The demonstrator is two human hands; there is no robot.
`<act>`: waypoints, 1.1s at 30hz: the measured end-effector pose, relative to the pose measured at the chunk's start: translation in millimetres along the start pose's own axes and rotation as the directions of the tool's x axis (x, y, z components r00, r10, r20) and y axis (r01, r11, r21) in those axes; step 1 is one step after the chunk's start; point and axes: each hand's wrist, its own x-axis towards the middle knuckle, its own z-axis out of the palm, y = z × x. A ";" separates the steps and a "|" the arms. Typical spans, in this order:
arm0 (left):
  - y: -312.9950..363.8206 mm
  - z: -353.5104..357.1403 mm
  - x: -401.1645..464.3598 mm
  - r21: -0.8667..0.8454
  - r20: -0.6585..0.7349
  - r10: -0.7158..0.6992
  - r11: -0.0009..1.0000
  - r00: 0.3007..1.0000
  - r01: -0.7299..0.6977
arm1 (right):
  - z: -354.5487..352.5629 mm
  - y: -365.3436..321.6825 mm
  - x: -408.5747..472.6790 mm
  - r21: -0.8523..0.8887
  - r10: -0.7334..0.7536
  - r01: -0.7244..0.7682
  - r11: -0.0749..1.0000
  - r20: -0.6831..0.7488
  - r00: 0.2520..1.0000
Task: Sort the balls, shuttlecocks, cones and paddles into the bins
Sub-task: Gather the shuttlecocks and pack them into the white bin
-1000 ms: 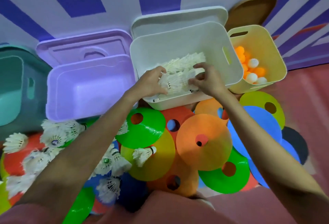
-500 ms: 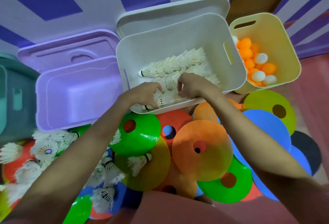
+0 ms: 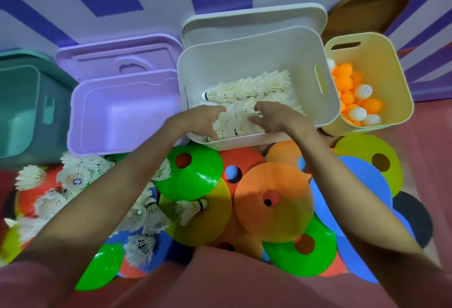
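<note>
1. A dark teal plastic bin [image 3: 22, 109] stands at the far left, by the striped wall.
2. Next to it is a light purple plastic bin [image 3: 127, 114], with its purple lid [image 3: 117, 55] leaning behind it.
3. In front of those two bins, a pile of loose white feather shuttlecocks [image 3: 73, 178] lies on the floor, on top of some flat cones.
4. The left hand [image 3: 198, 121] reaches over the near rim of the white plastic bin [image 3: 256, 58]. Its fingers curl around a bunch of white shuttlecocks in the bin [image 3: 234, 121].
5. The right hand [image 3: 274, 116] is just beside the left one, and its curled fingers hold the same bunch.
6. More shuttlecocks lie in a nested row [image 3: 249, 87] further back in the white bin.
7. Below the hands, many flat plastic disc cones [image 3: 274, 200] in green, yellow, orange, red and blue overlap on the floor. One shuttlecock [image 3: 190, 209] lies on a yellow cone.
8. At the far right, a pale yellow plastic bin [image 3: 381, 63] holds orange and white small balls [image 3: 354, 97].
</note>
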 end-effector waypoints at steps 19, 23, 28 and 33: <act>-67.9 90.3 -158.0 -0.372 -0.756 -0.104 0.881 0.646 -0.292 | 95.9 -93.5 -100.8 0.083 -0.480 0.612 0.787 -0.540 0.691; -96.7 134.5 -183.1 -0.385 -0.668 -0.099 0.894 0.738 -0.229 | 153.6 -110.3 -99.3 0.004 -0.526 0.552 0.834 -0.293 0.798; -115.2 166.7 -205.0 -0.299 -0.529 0.016 0.932 0.849 -0.204 | 203.2 -125.3 -97.5 -0.181 -0.495 0.481 0.858 -0.035 0.868; -122.5 173.7 -204.9 -0.082 -0.332 0.156 0.978 0.930 -0.194 | 217.2 -126.6 -96.9 -0.284 -0.462 0.430 0.857 -0.052 0.886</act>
